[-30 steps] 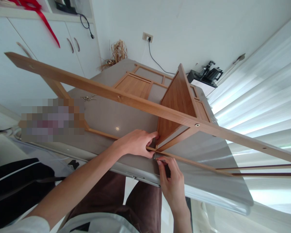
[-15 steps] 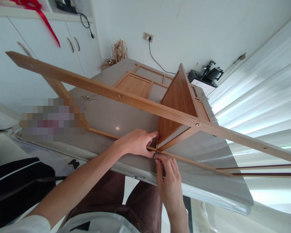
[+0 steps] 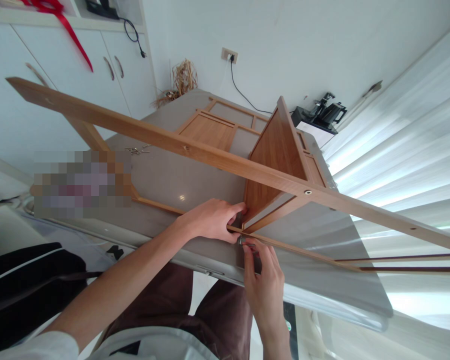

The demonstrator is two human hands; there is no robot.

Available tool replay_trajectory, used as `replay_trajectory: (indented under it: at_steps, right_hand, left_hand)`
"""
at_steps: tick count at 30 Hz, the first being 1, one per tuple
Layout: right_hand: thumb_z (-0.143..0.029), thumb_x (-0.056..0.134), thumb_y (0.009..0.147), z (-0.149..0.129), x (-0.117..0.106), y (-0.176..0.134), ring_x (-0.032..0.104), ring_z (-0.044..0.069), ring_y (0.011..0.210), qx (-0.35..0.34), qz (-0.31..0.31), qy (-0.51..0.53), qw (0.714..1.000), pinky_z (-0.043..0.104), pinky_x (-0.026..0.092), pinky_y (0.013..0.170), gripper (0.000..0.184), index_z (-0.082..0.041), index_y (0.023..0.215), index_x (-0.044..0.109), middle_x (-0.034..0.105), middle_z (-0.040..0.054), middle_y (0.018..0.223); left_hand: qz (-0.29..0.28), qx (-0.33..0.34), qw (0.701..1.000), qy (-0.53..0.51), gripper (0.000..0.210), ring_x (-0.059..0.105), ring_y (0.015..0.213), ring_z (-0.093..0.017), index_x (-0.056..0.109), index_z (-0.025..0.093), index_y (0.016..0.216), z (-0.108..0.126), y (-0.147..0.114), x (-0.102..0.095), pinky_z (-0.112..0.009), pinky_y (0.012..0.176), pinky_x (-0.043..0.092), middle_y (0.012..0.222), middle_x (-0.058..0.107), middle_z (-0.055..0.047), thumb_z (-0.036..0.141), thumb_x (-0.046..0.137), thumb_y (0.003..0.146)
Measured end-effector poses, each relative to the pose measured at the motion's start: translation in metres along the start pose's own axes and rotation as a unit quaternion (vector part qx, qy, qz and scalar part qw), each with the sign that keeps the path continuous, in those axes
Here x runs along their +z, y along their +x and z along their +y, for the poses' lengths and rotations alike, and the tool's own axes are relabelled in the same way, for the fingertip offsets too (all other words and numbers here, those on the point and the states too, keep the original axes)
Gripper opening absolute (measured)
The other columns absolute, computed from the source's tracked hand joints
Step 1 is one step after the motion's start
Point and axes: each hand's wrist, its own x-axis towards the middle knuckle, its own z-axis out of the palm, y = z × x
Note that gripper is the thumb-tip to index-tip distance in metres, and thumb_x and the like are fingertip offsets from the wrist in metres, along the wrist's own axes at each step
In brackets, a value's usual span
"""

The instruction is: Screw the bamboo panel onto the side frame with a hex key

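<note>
Fingers of the left hand (image 3: 213, 220) curl over the lower wooden rail (image 3: 303, 252) where it meets the upright wooden panel (image 3: 273, 160), clenched around that joint; the fingertips go behind the wood and are lost to sight. The right hand (image 3: 262, 285) comes up from below the table edge (image 3: 322, 295), thumb and forefinger pinched on a small metal piece (image 3: 241, 241) set against the rail's underside. What that piece is cannot be made out, perhaps a key or a fitting, as the fingers cover nearly all of it.

In the head view, the only one, the frame stands on the grey table, at its near edge right before the person. A long upper rail (image 3: 195, 150) crosses the picture from the upper left to the right edge, where it is cut off. A flat wooden frame (image 3: 210, 131) lies on the table farther back, partly hidden by the panel. A few loose screws (image 3: 137, 150) lie near the table's left side, too small to count. A pixelated patch (image 3: 82, 185) hides whatever is at the left. No writing or brand can be read anywhere.
</note>
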Motion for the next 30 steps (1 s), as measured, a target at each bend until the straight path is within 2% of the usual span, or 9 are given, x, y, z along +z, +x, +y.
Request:
replay_trajectory:
  at_steps: [5, 9, 16, 21, 30]
  right_hand:
    - [-0.038, 0.061, 0.102, 0.0041, 0.0010, -0.0028, 0.074, 0.015, 0.086, 0.079, 0.025, 0.023, 0.996, 0.027, 0.055, 0.078, 0.020, -0.026, 0.118, 0.062, 0.077, 0.0003, 0.100]
    - [-0.045, 0.061, 0.101, 0.0045, 0.0005, -0.0032, 0.077, 0.016, 0.088, 0.125, 0.021, 0.043, 0.991, 0.026, 0.056, 0.076, 0.023, -0.025, 0.113, 0.064, 0.079, 0.0007, 0.099]
    - [-0.052, 0.063, 0.097, 0.0014, -0.0024, -0.0049, 0.078, 0.020, 0.090, 0.172, 0.016, 0.066, 0.983, 0.028, 0.056, 0.078, 0.029, -0.024, 0.106, 0.070, 0.081, 0.0019, 0.096]
    - [-0.051, 0.064, 0.098, 0.0018, -0.0024, -0.0047, 0.076, 0.020, 0.091, 0.164, 0.024, 0.067, 0.984, 0.030, 0.056, 0.082, 0.029, -0.024, 0.101, 0.075, 0.081, 0.0025, 0.096]
    - [-0.039, 0.062, 0.102, 0.0021, -0.0011, -0.0064, 0.071, 0.017, 0.090, 0.084, 0.017, 0.051, 0.995, 0.029, 0.053, 0.080, 0.017, -0.027, 0.100, 0.074, 0.077, 0.0001, 0.098]
  left_hand:
    - [-0.004, -0.004, 1.000, 0.000, 0.030, 0.069, 0.069, -0.021, 0.053, 0.026, 0.099, 0.0006, 0.0004, -0.0007, -0.030, 0.058, 0.035, 0.078, 0.071, 0.005, 0.040, 0.072, 0.079]
    - [-0.005, -0.005, 1.000, 0.000, 0.030, 0.069, 0.069, -0.021, 0.054, 0.026, 0.100, 0.0015, 0.0006, -0.0012, -0.030, 0.058, 0.035, 0.077, 0.070, 0.005, 0.040, 0.071, 0.079]
    - [0.000, -0.002, 1.000, 0.000, 0.031, 0.067, 0.067, -0.020, 0.054, 0.026, 0.100, -0.0008, 0.0010, 0.0015, -0.030, 0.057, 0.034, 0.076, 0.069, 0.006, 0.040, 0.072, 0.079]
    - [0.000, 0.000, 1.000, -0.004, 0.030, 0.066, 0.066, -0.019, 0.052, 0.026, 0.098, -0.0003, 0.0005, 0.0008, -0.030, 0.056, 0.034, 0.076, 0.069, 0.006, 0.040, 0.071, 0.078]
    - [-0.002, -0.003, 1.000, -0.005, 0.032, 0.068, 0.069, -0.020, 0.054, 0.026, 0.099, 0.0001, 0.0008, 0.0008, -0.030, 0.057, 0.035, 0.078, 0.071, 0.005, 0.041, 0.073, 0.079]
